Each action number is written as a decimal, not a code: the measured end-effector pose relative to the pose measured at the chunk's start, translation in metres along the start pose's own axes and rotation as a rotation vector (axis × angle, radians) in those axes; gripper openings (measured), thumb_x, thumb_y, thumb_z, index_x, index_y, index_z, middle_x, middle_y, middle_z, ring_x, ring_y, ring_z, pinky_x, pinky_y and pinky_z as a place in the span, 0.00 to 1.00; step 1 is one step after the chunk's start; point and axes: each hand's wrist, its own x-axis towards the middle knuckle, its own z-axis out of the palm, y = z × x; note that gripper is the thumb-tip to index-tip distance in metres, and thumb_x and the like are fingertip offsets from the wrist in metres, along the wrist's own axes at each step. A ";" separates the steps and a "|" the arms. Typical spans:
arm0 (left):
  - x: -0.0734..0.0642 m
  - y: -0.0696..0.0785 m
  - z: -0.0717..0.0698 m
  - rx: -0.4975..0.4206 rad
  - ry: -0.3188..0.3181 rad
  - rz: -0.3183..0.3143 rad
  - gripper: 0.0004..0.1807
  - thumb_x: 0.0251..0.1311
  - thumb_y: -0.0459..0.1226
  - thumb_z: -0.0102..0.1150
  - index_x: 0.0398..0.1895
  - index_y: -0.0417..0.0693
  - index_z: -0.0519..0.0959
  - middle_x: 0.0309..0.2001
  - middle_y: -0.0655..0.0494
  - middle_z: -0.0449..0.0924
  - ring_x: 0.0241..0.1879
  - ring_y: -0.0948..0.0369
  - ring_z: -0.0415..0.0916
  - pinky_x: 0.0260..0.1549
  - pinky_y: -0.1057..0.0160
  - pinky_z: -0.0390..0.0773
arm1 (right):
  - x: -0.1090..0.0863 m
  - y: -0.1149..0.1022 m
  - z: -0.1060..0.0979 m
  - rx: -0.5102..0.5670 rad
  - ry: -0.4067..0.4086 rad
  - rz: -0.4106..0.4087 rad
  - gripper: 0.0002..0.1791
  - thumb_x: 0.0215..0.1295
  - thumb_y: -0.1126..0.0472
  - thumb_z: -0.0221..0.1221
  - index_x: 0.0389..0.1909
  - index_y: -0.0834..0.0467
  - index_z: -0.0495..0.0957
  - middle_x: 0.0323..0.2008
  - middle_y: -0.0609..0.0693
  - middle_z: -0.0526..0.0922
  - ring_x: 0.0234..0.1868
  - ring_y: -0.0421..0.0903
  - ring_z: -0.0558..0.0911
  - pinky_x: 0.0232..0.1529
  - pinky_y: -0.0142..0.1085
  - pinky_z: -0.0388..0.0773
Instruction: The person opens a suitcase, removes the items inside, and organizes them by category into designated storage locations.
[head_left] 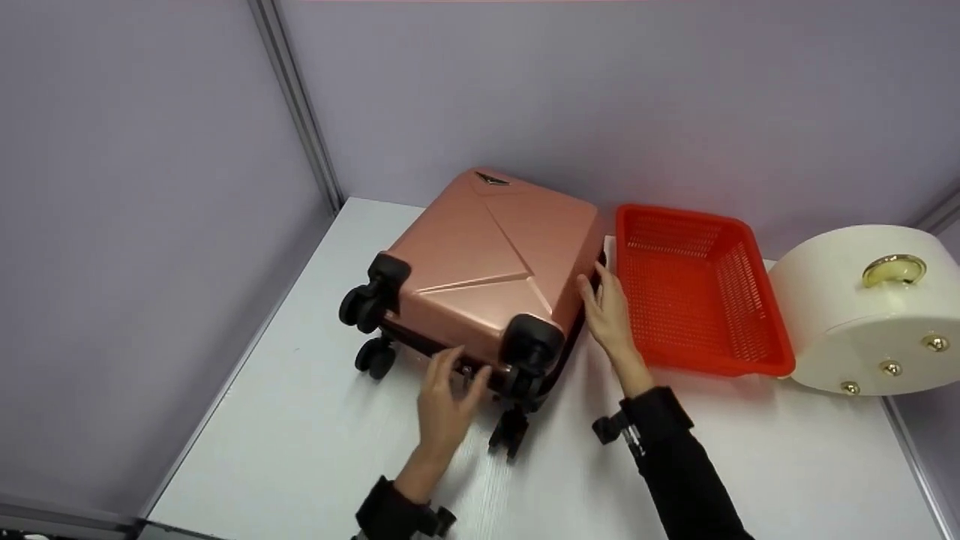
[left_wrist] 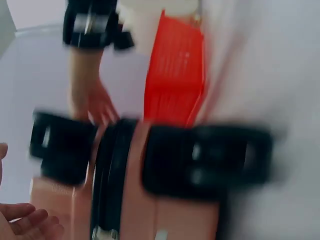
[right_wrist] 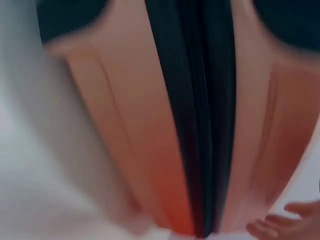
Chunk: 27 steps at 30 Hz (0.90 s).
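Now, front and centre, the pink suitcase (head_left: 487,255) lies broad side up on the worktop (head_left: 292,420), its black wheels (head_left: 379,358) pointing toward the person. Down at that wheeled end, the left hand (head_left: 442,401) reaches in, its grip apart, thumb spread away from the fingers! Over on the long side, the right hand (head_left: 611,315) slots between suitcase and red basket (head_left: 664,300), its grip apart too, fingers stretched along the edge; firm contact, I cannot tell. Further right, a white box (head_left: 832,300) with a gold handle (head_left: 894,261) stands just beside the basket.
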 end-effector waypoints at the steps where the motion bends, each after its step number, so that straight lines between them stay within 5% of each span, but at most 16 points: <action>1: 0.008 -0.008 -0.008 0.023 0.037 0.014 0.22 0.49 0.41 0.63 0.43 0.34 0.74 0.41 0.46 0.73 0.42 0.52 0.72 0.41 0.58 0.72 | -0.012 -0.007 0.002 0.031 0.047 -0.032 0.29 0.65 0.52 0.49 0.59 0.69 0.61 0.52 0.67 0.67 0.38 0.58 0.71 0.40 0.44 0.66; 3: 0.025 -0.023 -0.025 0.067 0.109 0.040 0.19 0.49 0.39 0.63 0.41 0.34 0.75 0.43 0.46 0.72 0.45 0.52 0.69 0.45 0.57 0.69 | -0.036 -0.023 0.006 0.080 0.107 -0.089 0.29 0.63 0.52 0.51 0.58 0.68 0.62 0.52 0.65 0.67 0.37 0.55 0.71 0.38 0.43 0.66; 7: 0.056 -0.055 -0.055 0.150 0.200 0.057 0.20 0.48 0.36 0.63 0.43 0.35 0.73 0.49 0.42 0.67 0.50 0.49 0.63 0.48 0.52 0.62 | -0.083 -0.053 0.020 0.109 0.116 -0.139 0.33 0.60 0.51 0.55 0.61 0.65 0.59 0.61 0.59 0.59 0.57 0.53 0.63 0.53 0.49 0.61; 13: 0.077 -0.093 -0.080 0.249 0.155 -0.030 0.29 0.47 0.36 0.64 0.53 0.36 0.67 0.55 0.41 0.62 0.53 0.49 0.61 0.50 0.46 0.57 | -0.130 -0.079 0.049 0.020 0.078 -0.139 0.49 0.50 0.49 0.63 0.65 0.65 0.47 0.67 0.60 0.43 0.65 0.57 0.47 0.56 0.58 0.51; 21: 0.084 -0.111 -0.084 0.142 0.059 -0.114 0.26 0.51 0.34 0.61 0.54 0.34 0.67 0.49 0.40 0.69 0.49 0.49 0.67 0.48 0.52 0.64 | -0.142 -0.078 0.073 -0.076 0.075 -0.132 0.53 0.49 0.53 0.65 0.65 0.69 0.40 0.65 0.69 0.38 0.65 0.62 0.45 0.56 0.56 0.53; 27: 0.081 -0.111 -0.081 0.103 0.096 -0.100 0.24 0.52 0.32 0.60 0.53 0.33 0.69 0.47 0.40 0.71 0.46 0.50 0.70 0.43 0.54 0.68 | -0.140 -0.073 0.074 -0.082 0.108 -0.171 0.50 0.48 0.62 0.65 0.65 0.70 0.43 0.65 0.69 0.41 0.62 0.62 0.54 0.45 0.48 0.70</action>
